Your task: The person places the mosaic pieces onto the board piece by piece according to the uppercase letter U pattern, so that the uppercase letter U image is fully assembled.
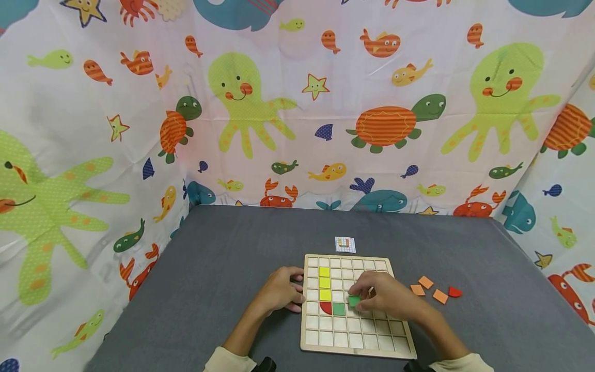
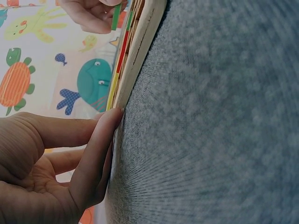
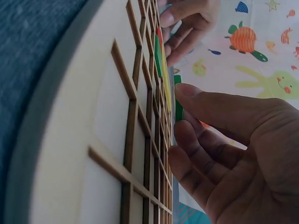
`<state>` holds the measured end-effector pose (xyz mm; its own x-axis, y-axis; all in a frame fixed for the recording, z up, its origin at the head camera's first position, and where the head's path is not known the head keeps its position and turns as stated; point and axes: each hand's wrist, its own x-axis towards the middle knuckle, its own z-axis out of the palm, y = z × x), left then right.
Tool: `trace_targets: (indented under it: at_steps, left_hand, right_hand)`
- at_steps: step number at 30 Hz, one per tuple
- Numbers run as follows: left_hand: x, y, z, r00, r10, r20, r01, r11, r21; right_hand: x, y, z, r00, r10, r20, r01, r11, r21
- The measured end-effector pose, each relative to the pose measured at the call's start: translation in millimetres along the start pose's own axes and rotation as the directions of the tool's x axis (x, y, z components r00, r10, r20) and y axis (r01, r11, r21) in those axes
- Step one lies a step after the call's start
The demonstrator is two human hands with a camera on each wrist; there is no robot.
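Note:
A wooden grid board (image 1: 358, 350) lies on the table, with a column of three yellow squares (image 1: 324, 283), a red quarter-circle tile (image 1: 326, 308) below them and a green square tile (image 1: 339, 309) beside the red one. My right hand (image 1: 388, 297) pinches another green square tile (image 1: 354, 300) between thumb and fingers, over the cells right of the placed green one. In the right wrist view that held tile (image 3: 178, 99) stands on edge close above the grid. At the board's left edge, my left hand (image 1: 280, 289) rests its fingertips against the wooden rim (image 2: 135, 60).
Several orange squares (image 1: 440, 296) and a red quarter-circle piece (image 1: 455, 292) lie loose to the board's right. Behind the board is a small card (image 1: 345, 244) with a coloured grid pattern. A sea-animal curtain (image 1: 297, 113) hangs around the grey table (image 1: 223, 258).

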<state>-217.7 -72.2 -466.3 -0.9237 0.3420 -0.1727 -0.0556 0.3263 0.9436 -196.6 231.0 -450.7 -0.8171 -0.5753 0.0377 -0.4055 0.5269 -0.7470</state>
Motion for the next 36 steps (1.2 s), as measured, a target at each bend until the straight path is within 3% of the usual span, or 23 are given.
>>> trace_targets:
  at_steps: [11, 36]
  left_hand:
    - [-0.1, -0.5, -0.9, 0.999, 0.029, 0.016, -0.028, 1.000, -0.009]
    - [0.9, -1.3, -1.2, 1.000, 0.015, 0.012, -0.015, 1.000, -0.015]
  right_hand:
    - [1.8, -1.8, 8.3, 0.999, 0.010, 0.049, -0.011, 1.000, 0.020]
    - [1.6, 0.1, 6.1, 0.998, 0.034, 0.045, -0.035, 0.999, 0.015]
